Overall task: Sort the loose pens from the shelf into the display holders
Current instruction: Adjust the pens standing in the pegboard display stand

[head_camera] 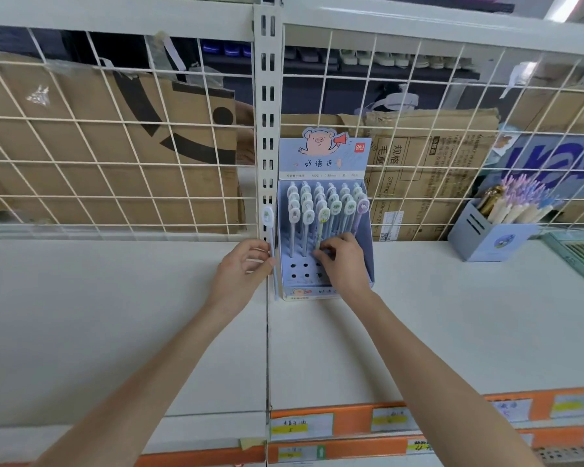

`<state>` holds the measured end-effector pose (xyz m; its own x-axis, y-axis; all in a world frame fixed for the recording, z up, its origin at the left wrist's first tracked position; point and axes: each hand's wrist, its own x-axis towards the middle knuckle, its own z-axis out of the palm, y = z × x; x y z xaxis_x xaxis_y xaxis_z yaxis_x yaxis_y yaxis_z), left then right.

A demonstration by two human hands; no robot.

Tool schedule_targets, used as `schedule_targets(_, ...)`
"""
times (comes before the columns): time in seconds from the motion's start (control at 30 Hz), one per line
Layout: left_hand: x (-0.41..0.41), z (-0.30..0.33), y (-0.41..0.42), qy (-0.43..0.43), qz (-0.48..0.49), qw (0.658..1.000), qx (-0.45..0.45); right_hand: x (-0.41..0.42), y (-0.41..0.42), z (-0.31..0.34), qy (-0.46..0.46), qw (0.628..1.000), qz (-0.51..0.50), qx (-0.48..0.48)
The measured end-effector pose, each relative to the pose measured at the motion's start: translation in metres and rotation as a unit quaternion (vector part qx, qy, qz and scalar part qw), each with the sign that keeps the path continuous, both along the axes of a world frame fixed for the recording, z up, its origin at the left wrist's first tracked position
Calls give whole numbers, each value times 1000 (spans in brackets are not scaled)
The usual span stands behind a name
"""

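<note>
A blue cardboard display holder (324,163) with a pig picture stands on the white shelf (115,315) against the wire grid. Several pens with oval white caps stand in its holes; a few front holes (299,269) are bare. My left hand (241,271) grips a pale blue pen (269,227) upright, just left of the holder. My right hand (344,261) pinches the lower barrel of a yellowish pen (321,227) standing in the holder's front rows.
A second blue holder (486,241) with pastel and gold pens stands at the right. A greenish tray (577,254) sits at the far right edge. Cardboard boxes lean behind the wire grid (115,146). Orange price strips (351,423) line the shelf front.
</note>
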<state>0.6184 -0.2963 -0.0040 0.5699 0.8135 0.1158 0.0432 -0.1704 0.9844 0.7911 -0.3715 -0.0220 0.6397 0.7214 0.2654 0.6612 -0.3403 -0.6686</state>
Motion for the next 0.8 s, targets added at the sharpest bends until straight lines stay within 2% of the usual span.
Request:
schedule_targets(0.43,3,2,-9,6,-11,1000,21,-5,-1,-1,-15,1000,-8,-23)
schedule_targets(0.6,6,5,-14,14,-16,999,45,-21,-23,21,86,992,-11,96)
schedule_targets(0.8,21,4,-32,39,-63,995,73,-31,-46,49,192,964,97,155)
